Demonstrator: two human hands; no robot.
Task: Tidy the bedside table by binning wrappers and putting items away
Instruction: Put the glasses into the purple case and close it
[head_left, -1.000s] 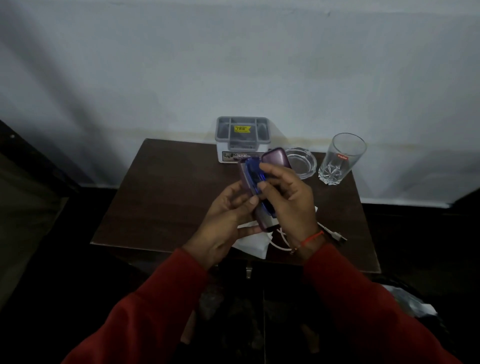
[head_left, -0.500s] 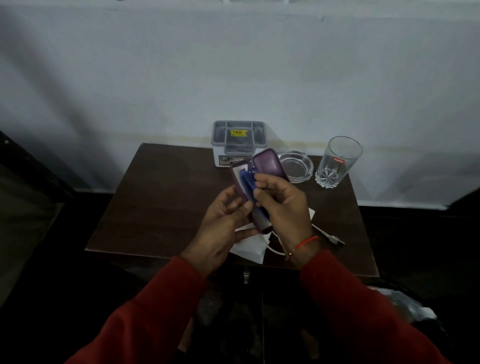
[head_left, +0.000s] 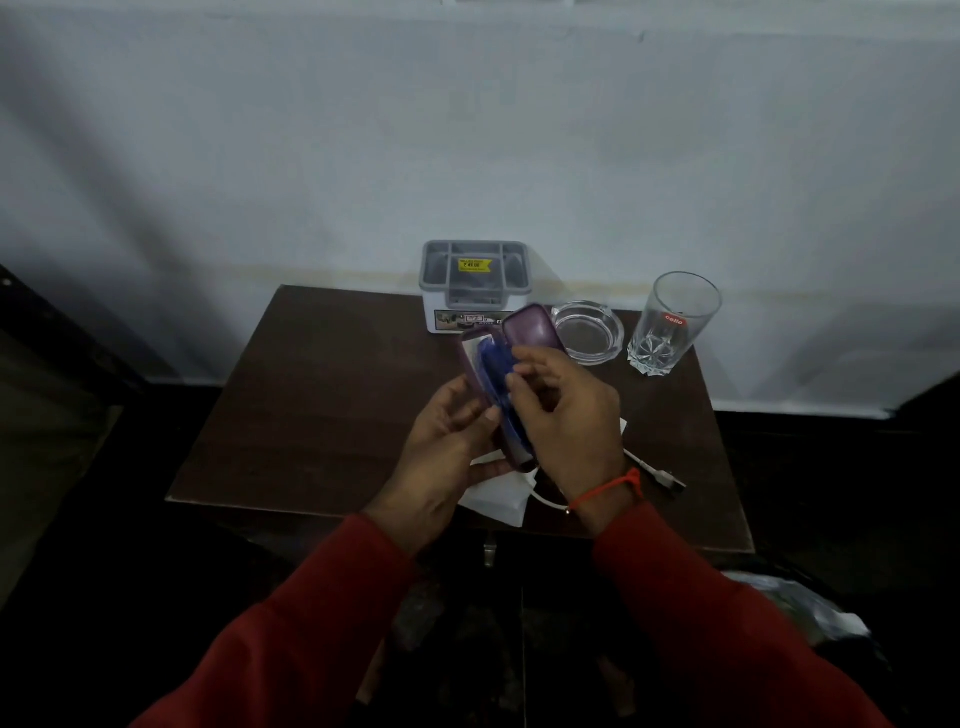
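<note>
fingers (head_left: 524, 387) grip one purple case (head_left: 530, 332) | glass (head_left: 675, 322): 1 | ashtray (head_left: 589, 332): 1

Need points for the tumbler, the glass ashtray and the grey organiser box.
tumbler (head_left: 670, 322), head view, on its side wall near the red label.
glass ashtray (head_left: 613, 332), head view, on its right rim.
grey organiser box (head_left: 434, 260), head view, on its left rim.

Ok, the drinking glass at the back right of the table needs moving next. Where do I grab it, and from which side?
Grip the drinking glass around its smooth upper wall, above the cut-pattern base. It stands upright and open-topped at the table's back right corner. Come from the right or front: the glass ashtray sits just to its left, leaving little finger room there.
</note>
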